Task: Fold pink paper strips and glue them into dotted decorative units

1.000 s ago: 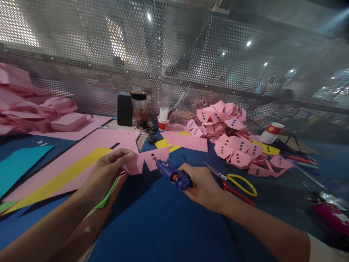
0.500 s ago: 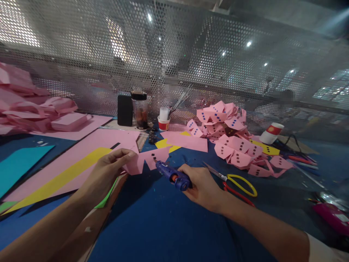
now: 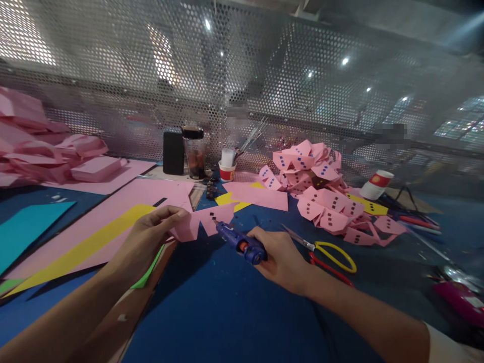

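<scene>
Pink zigzag-cut paper strip pinched in left fingers; right fingers grip blue glue gun; beyond, red-and-white paper cup holds a white roll.

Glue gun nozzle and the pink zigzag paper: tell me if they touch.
Cannot tell. In the head view the glue gun nozzle tip sits right at the pink zigzag paper edge; no gap or contact shows plainly.

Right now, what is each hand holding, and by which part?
The left hand pinches a pink paper cutout at its left edge. The right hand grips a blue glue gun by its rear handle, nozzle at the paper.
</scene>
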{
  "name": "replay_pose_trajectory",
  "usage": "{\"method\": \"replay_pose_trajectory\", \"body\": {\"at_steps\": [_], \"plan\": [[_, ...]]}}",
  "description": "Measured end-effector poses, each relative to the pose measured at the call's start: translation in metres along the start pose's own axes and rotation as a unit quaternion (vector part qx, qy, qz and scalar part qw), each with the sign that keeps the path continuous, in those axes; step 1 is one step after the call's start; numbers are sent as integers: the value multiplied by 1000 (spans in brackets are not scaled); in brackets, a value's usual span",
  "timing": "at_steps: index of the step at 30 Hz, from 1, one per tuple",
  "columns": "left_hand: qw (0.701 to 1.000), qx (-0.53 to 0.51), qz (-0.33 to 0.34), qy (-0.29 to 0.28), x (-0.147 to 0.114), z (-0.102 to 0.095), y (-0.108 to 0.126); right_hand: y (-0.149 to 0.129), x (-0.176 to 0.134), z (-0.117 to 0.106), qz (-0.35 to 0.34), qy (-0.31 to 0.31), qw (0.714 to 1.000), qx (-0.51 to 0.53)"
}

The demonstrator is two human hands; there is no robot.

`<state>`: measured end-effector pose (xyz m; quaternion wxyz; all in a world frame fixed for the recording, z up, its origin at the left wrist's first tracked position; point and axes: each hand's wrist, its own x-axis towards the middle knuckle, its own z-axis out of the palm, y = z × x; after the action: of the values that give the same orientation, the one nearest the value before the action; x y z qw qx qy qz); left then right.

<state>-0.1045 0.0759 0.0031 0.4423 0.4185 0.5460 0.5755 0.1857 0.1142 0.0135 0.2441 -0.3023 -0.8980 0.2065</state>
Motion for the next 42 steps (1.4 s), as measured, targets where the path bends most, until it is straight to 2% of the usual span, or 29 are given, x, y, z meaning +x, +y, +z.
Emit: {"method": "replay_pose_trajectory", "body": {"at_steps": [20, 36, 42], "plan": [[1000, -22, -13, 9, -1, 1, 0, -1, 0, -1, 6, 4, 1000, -6], [1000, -15, -1, -7, 0, 1, -1, 1, 1, 1, 7, 6, 1000, -13], [1000, -15, -7, 8, -1, 1, 1, 2, 0, 2, -3, 15, 1000, -10]]}}
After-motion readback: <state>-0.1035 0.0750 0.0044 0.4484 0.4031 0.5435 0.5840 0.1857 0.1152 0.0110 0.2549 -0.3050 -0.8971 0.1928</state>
